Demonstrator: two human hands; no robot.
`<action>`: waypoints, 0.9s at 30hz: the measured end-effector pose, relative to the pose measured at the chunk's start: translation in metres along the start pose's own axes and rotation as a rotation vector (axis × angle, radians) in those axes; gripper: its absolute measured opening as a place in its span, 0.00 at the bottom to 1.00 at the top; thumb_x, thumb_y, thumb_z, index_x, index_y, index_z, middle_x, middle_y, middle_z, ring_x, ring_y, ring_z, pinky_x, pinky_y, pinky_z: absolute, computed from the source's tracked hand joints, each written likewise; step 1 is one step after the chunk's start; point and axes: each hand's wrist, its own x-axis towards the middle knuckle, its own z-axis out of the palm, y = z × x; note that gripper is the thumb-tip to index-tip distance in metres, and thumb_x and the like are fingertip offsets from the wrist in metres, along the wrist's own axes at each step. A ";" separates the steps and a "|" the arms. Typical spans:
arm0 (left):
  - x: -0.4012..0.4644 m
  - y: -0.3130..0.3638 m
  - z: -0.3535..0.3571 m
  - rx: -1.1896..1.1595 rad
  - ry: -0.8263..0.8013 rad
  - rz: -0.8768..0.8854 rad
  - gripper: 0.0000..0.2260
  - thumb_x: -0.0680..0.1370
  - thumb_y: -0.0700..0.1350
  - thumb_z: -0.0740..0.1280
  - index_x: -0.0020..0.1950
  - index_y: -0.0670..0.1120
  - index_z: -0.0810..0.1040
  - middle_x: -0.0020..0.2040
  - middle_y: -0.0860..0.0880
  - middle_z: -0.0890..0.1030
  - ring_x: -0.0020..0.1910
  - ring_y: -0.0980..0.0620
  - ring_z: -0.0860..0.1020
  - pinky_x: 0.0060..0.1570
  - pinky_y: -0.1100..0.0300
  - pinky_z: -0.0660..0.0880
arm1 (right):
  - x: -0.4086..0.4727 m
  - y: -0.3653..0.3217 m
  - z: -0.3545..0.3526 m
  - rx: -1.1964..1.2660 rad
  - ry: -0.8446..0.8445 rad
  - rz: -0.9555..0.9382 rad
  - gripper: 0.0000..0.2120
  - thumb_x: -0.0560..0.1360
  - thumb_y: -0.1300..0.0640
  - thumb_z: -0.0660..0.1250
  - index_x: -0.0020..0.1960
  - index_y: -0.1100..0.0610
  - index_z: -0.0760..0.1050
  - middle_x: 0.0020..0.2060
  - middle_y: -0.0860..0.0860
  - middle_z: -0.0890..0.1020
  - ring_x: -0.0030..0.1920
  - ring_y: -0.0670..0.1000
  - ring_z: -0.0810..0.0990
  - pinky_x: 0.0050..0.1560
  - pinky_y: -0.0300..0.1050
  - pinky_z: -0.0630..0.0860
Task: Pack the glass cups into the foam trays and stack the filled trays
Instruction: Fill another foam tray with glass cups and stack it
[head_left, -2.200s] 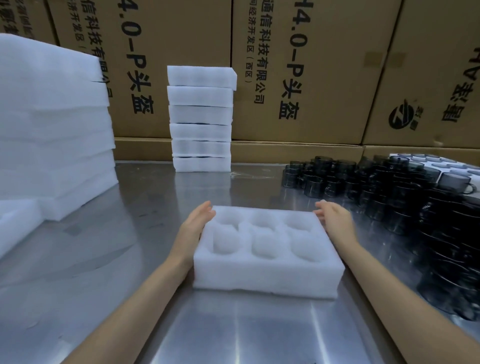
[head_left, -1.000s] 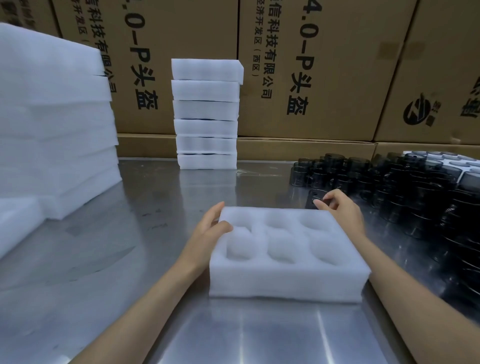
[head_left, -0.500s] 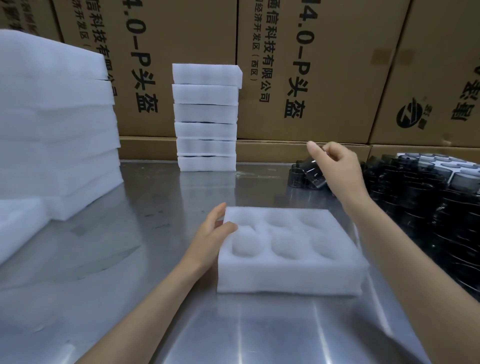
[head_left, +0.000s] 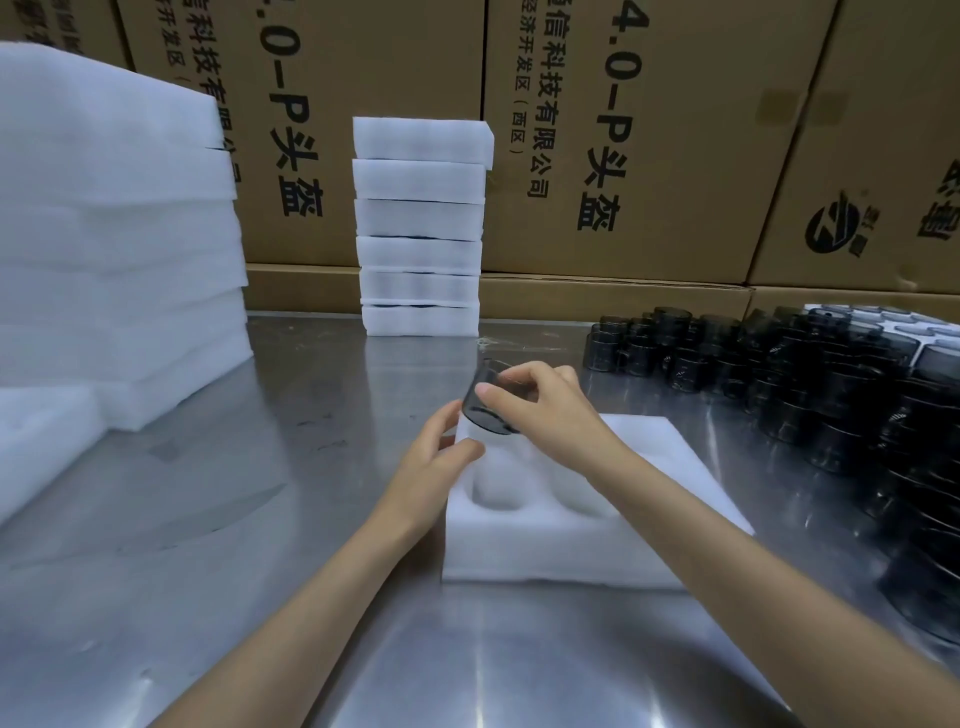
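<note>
A white foam tray (head_left: 545, 551) with round pockets lies on the steel table in front of me. My right hand (head_left: 545, 405) grips a dark glass cup (head_left: 485, 410), tilted, just above the tray's far left pocket. Against the tray's left edge rests my left hand (head_left: 436, 467), thumb on the top rim and fingers curled round the far corner. Many dark glass cups (head_left: 810, 374) stand crowded on the table at the right. My right forearm hides part of the tray.
A stack of several foam trays (head_left: 421, 228) stands at the back centre. Large foam slabs (head_left: 114, 234) pile up at the left, with another foam piece (head_left: 41, 431) in front. Cardboard boxes (head_left: 649, 130) wall off the back of the steel table (head_left: 208, 519).
My right hand took a cup from the pile at the right and carried it left, down over the tray's far left pocket. The left hand stayed on the tray's left edge.
</note>
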 end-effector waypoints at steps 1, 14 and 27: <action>0.000 0.000 0.000 0.006 0.001 0.003 0.16 0.69 0.45 0.63 0.55 0.59 0.73 0.50 0.66 0.77 0.45 0.75 0.74 0.43 0.79 0.69 | -0.001 0.000 0.002 -0.044 0.003 -0.020 0.17 0.71 0.39 0.66 0.54 0.49 0.73 0.52 0.44 0.66 0.47 0.38 0.72 0.40 0.33 0.68; -0.006 0.009 0.000 0.014 -0.045 0.036 0.21 0.68 0.47 0.61 0.60 0.56 0.74 0.56 0.62 0.78 0.56 0.64 0.74 0.57 0.70 0.69 | -0.005 -0.001 -0.012 -0.110 -0.113 -0.164 0.24 0.76 0.51 0.67 0.71 0.50 0.66 0.63 0.45 0.73 0.59 0.39 0.68 0.55 0.35 0.63; -0.005 0.007 -0.002 0.032 -0.035 -0.016 0.30 0.68 0.49 0.64 0.71 0.49 0.68 0.66 0.55 0.72 0.62 0.57 0.71 0.56 0.64 0.65 | -0.001 -0.007 -0.035 -0.360 -0.308 -0.155 0.26 0.78 0.49 0.64 0.74 0.48 0.62 0.64 0.46 0.73 0.60 0.48 0.73 0.58 0.39 0.67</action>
